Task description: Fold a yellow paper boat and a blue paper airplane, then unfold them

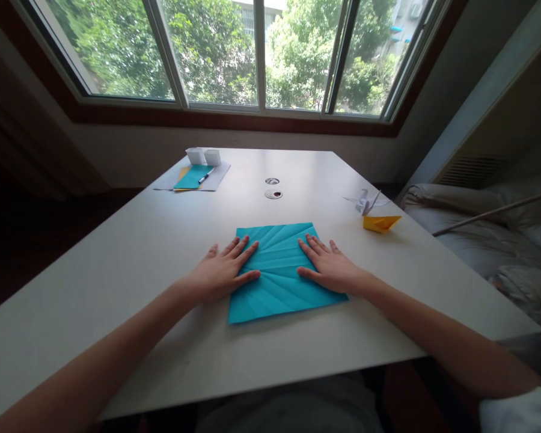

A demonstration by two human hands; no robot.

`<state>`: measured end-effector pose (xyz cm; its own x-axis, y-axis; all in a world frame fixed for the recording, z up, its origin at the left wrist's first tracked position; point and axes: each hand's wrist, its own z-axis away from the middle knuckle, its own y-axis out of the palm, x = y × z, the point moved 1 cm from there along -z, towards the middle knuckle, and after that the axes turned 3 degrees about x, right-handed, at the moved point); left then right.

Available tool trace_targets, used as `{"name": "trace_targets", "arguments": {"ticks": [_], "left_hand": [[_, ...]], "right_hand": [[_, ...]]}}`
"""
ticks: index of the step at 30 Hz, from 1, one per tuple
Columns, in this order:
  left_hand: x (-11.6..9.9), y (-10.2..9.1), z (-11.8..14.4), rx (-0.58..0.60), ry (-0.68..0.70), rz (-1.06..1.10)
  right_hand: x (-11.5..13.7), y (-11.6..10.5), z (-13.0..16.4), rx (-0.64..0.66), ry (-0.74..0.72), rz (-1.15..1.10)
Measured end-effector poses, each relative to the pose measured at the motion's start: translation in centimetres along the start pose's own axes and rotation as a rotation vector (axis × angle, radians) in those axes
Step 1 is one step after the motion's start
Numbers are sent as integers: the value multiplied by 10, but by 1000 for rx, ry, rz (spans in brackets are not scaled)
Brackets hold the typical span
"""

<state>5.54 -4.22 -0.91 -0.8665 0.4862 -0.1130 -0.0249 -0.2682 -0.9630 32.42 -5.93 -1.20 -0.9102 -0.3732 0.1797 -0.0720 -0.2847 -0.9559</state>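
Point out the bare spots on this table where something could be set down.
Bare: the near-left table beside the left hand; the strip between the blue creased paper and two round ports; the near-right corner below the yellow paper boat. Crowded: the far-left papers with pen and the paper crane.

No text, label, brand, number or sign is readable on anything here.

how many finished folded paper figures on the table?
2. A white paper crane at the table's far right, and a yellow folded boat just in front of it. The creased blue sheet under both hands is flat, not counted.
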Motion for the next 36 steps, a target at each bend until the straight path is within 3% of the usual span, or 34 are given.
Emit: {"name": "trace_targets", "arguments": {"ticks": [5,8,11,18,24,30,33,36], "left_hand": [[22,-4,0,-26,-112,-60],[37,-4,-5,-160,-194,-113],[44,-3,-11,-234,-185,-127],[34,-8,-14,-334,-23,171],[27,-20,-11,-451,-43,467],[24,-19,-11,-440,-3,925],[22,-21,-10,-410,60,898],[21,-23,-8,-382,100,676]], "right_hand": [[-17,-1,1,7,99,12],[-33,-1,-1,-65,241,-12],[-44,-1,-4,-125,307,-31],[-39,-10,-4,-249,95,-216],[-42,-15,-4,-327,132,-518],[-46,-11,-5,-335,106,-650],[-48,-12,-6,-353,54,-725],[-52,-13,-8,-372,23,-693]]}}
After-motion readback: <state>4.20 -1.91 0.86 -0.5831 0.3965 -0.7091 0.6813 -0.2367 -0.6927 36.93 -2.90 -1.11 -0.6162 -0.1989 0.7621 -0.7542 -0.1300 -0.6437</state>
